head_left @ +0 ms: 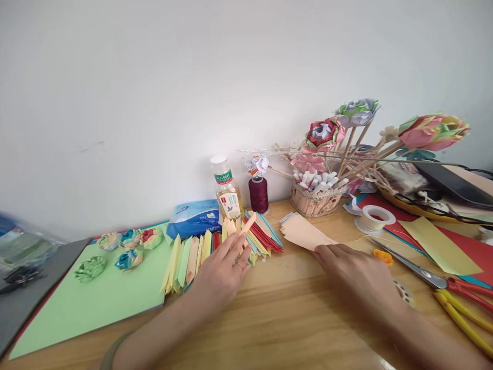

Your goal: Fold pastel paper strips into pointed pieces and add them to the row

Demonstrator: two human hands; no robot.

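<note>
My left hand [222, 267] lies over a row of folded paper strips [188, 259] in yellow, green, peach and red, its fingers stretched out and a little apart on their right part. A peach strip [249, 223] rises by its fingertips. More strips in red and blue [265, 234] fan out just right of that hand. My right hand [356, 272] is at the lower right end of a fanned stack of peach paper pieces [302, 231], its fingers bent together on the edge. The thumb and the underside of that grip are hidden.
Behind stand a blue tissue pack [194, 217], a bottle [228, 187], a maroon thread spool [259, 195] and a basket [318, 201] with paper flowers. Scissors [419, 270], yellow-handled pliers [462, 318] and white tape [374, 218] lie right. Paper rosettes [131, 259] rest on green sheets [96, 308] left.
</note>
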